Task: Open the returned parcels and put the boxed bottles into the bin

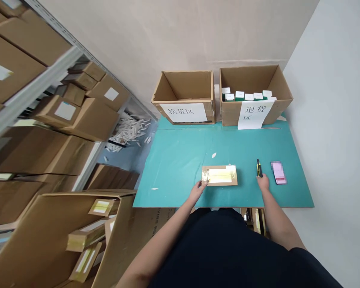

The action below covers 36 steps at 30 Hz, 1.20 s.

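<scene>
A small taped cardboard box (pixel 234 176) with a white label lies on the teal-covered table (pixel 183 150). My left hand (pixel 197 191) grips the box at its near left corner, the fingers partly hidden by the arm and the box. To the right of the box, my right hand (pixel 263 182) is closed on a black and yellow utility knife (pixel 259 169), whose tip points away from me. A phone (pixel 279 173) with a pink, blurred screen lies just right of that hand.
At the table's back stand two open cardboard boxes with paper signs: the left box (pixel 186 85) and the right box (pixel 249 76), which holds several white-and-green cartons (pixel 249 97). A large carton (pixel 45 204) with small parcels stands lower left. Shelves (pixel 52 76) of boxes line the left.
</scene>
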Available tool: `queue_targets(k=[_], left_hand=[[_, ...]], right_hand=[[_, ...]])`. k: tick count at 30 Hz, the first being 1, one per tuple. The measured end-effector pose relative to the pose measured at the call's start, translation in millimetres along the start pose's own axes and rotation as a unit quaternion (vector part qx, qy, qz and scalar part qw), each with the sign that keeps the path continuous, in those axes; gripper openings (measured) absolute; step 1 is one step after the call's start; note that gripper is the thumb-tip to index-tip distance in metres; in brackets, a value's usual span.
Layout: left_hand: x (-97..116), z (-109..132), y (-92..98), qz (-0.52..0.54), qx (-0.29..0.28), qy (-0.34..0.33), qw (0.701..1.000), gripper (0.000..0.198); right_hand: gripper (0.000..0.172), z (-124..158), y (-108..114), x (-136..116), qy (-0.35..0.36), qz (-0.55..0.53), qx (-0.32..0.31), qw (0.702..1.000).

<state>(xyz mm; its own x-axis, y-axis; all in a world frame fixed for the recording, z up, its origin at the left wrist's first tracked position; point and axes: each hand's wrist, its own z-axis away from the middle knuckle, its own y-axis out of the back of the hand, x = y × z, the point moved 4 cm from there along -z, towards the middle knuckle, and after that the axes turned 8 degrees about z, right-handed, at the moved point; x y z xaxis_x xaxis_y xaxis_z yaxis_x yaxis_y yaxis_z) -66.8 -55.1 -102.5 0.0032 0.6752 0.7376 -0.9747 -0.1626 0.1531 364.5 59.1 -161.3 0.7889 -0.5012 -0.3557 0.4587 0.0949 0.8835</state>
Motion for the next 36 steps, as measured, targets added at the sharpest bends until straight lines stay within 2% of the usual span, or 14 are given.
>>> queue_targets(k=[2, 4, 7, 10, 12, 16, 18, 20, 23, 27, 31, 36], left_hand=[[1.2, 0.3, -0.5, -0.006, -0.002, 0.0, 1.0, 0.068], [2.2, -0.1, -1.2, -0.007, -0.006, -0.003, 1.0, 0.067], [2.9, -1.4, -2.3, -0.002, -0.013, -0.016, 1.0, 0.065], [2.1, -3.1, -4.3, 0.007, -0.023, -0.027, 0.999, 0.062], [1.5, -4.1, -6.8, 0.011, -0.031, -0.037, 0.999, 0.062], [1.5, -5.2, -12.4, 0.016, -0.038, -0.068, 0.997, 0.061], [1.4, -5.9, -14.9, 0.017, -0.041, -0.08, 0.996, 0.06], [0.8, -6.9, -17.3, 0.018, -0.045, -0.086, 0.995, 0.058], [-0.9, -8.5, -20.6, 0.024, -0.044, -0.089, 0.995, 0.054], [-3.4, -9.1, -25.4, 0.045, -0.039, -0.087, 0.994, 0.054], [-5.8, -6.7, -27.8, 0.081, -0.035, -0.072, 0.993, 0.058], [-6.5, -2.5, -28.3, 0.097, -0.03, -0.043, 0.994, 0.063]], right_hand=[[0.035, 4.5, -0.6, -5.5, -0.012, -0.072, -0.027, 0.997], [0.036, 17.0, -1.6, -14.4, -0.018, -0.148, -0.047, 0.988], [0.047, 47.5, 0.2, -32.6, -0.001, -0.245, -0.075, 0.967], [0.065, 82.1, 10.0, -55.3, 0.041, -0.354, -0.123, 0.926], [0.072, 101.6, 20.8, -70.7, 0.067, -0.362, -0.142, 0.919], [0.068, 127.7, 38.8, -103.9, 0.143, -0.252, -0.181, 0.94], [0.058, 136.2, 44.3, -122.2, 0.209, -0.165, -0.195, 0.944], [0.049, 143.5, 48.2, -140.9, 0.285, -0.071, -0.194, 0.936], [0.046, 152.8, 50.9, -167.2, 0.389, 0.059, -0.192, 0.899], [0.055, 160.4, 49.9, -195.1, 0.491, 0.202, -0.222, 0.818], [0.059, 156.9, 49.2, -214.0, 0.532, 0.305, -0.237, 0.754], [0.059, 145.2, 47.0, -227.5, 0.579, 0.328, -0.228, 0.711]])
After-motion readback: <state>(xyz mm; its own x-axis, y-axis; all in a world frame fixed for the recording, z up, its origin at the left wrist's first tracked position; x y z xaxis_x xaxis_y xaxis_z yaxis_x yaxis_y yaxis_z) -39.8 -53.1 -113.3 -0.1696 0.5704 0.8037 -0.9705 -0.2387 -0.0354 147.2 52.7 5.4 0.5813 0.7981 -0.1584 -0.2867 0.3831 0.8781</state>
